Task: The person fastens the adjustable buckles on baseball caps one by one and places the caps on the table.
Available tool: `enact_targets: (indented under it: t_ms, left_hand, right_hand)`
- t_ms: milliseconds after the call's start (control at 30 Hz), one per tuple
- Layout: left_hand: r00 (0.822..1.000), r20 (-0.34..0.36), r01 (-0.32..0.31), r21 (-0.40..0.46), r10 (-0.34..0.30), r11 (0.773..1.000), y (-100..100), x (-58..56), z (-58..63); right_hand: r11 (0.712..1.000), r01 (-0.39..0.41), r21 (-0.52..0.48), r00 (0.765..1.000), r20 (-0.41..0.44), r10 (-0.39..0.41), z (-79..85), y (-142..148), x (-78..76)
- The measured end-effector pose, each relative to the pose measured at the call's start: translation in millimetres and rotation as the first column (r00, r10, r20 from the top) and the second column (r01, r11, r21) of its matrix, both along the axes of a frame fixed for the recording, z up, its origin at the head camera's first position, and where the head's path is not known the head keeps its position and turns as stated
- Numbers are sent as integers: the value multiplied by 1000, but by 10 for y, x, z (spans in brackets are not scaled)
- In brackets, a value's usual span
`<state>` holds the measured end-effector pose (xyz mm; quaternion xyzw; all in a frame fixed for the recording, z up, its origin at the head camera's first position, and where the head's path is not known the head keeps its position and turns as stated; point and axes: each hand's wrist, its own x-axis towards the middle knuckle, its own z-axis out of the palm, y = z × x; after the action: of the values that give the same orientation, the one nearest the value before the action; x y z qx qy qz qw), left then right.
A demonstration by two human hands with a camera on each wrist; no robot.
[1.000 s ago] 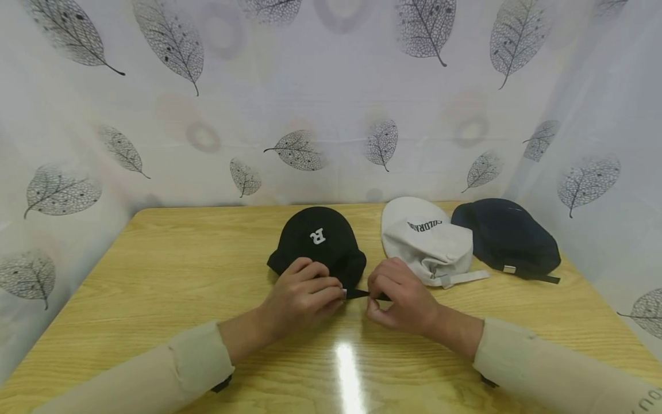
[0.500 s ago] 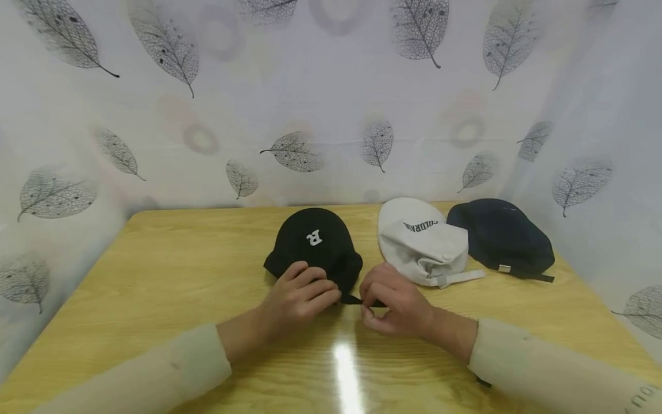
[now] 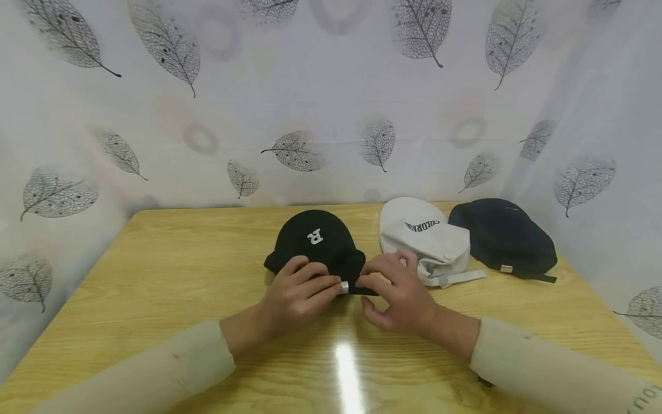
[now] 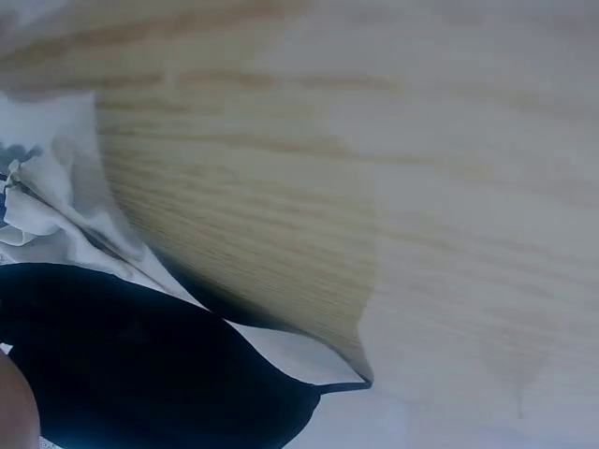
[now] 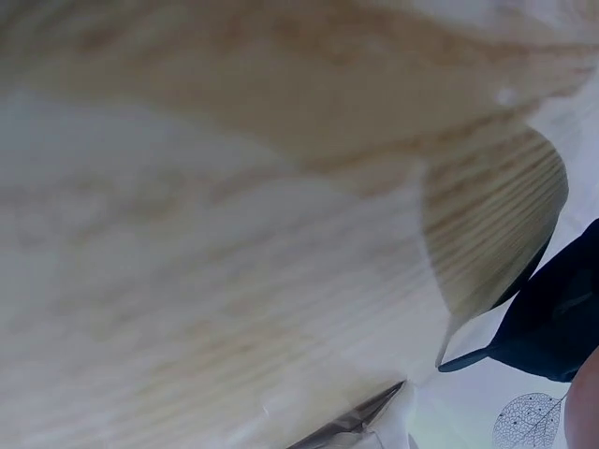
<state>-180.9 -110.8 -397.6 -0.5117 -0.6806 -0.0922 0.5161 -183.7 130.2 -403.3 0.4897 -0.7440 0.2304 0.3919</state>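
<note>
A black cap with a white letter R sits on the wooden table, crown up. My left hand holds its near edge with curled fingers, the tips beside a silver buckle. From the buckle a short black strap runs right. My right hand is at the strap's end, fingers bent over it and thumb apart below. In the left wrist view the cap fills the lower left; in the right wrist view it shows at the right edge, beside part of the hand.
Right of the black cap lies a white cap with dark lettering, its strap trailing right. A navy cap rests against it farther right. Behind the table hangs a white curtain printed with leaves.
My right fingers have let go of the strap, the thumb and fingertips parting. The silver buckle, hidden half a second ago, shows again by my left fingertips. The left hand stays at the cap.
</note>
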Motion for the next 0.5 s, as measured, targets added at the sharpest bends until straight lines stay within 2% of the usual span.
enact_targets:
  t_ms: [367,500]
  left_hand:
    - [999,-39,14,20,-13,1000,154,54,48]
    - [999,-34,20,14,-20,1000,181,78,65]
  right_hand:
    - [999,-41,15,993,-108,43,12,-13,5]
    - [999,-46,19,989,-141,49,36,-22,12]
